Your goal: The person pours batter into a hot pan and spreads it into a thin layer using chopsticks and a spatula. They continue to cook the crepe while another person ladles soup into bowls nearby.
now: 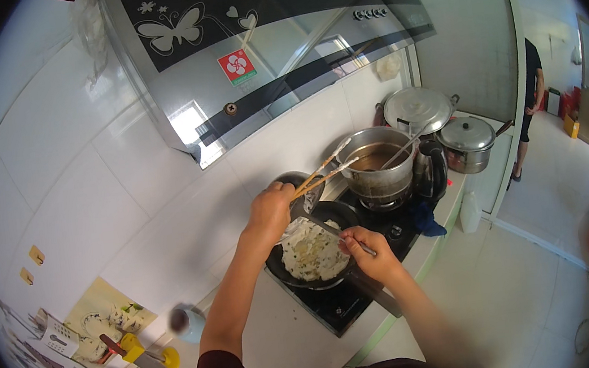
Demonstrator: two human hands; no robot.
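Note:
My left hand [271, 212] is closed around a pair of wooden chopsticks [316, 180], whose far ends carry white batter and point up to the right toward the pot. My right hand [370, 251] grips the handle of a metal spatula [327, 228]; its head reaches the far left of the black frying pan [285, 276] and is partly hidden near my left hand. A pale, flat pancake with green flecks [315, 252] lies in the pan. Behind my left hand is a metal bowl [318, 187] with white residue inside.
The pan sits on a black gas stove [339, 317]. An open pot of brown liquid [379, 178] with a ladle stands right of it, beside a kettle [432, 168] and lidded pots [467, 137]. A range hood [261, 79] overhangs. A person [533, 95] stands in the far doorway.

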